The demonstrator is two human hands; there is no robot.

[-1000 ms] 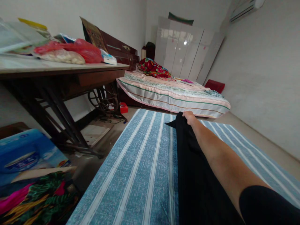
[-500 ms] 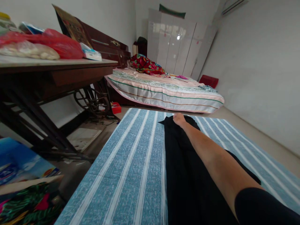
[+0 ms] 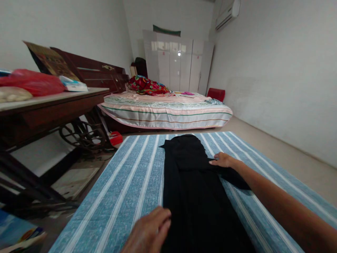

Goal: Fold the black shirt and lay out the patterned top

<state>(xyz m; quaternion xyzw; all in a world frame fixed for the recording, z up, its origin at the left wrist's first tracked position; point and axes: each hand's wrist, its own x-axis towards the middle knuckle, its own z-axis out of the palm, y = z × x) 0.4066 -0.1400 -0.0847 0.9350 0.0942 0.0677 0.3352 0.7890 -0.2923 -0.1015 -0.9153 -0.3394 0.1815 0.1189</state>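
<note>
One half-curled left hand [image 3: 150, 230] and a partly spread right hand [image 3: 224, 160] are placed at a black cloth garment [image 3: 195, 200] on blue-and-white striped fabric [image 3: 123, 175], grips unclear. Leftward, a red plastic bag [image 3: 38, 83], contents hidden, is carried by a brown wooden worktop [image 3: 65, 106]; farther, a pink-and-white-covered bed [image 3: 168, 118].

The garment [image 3: 197, 207] is plain black, against a sheet [image 3: 116, 189] of mottled blue with white stripes. Green and brown lines cross the pale bedspread [image 3: 168, 121] along its near edge; toward its far left corner, the blanket [image 3: 147, 86] is red with multicoloured flowers. The bag [image 3: 37, 82] by the table's [image 3: 86, 94] left edge is red.
</note>
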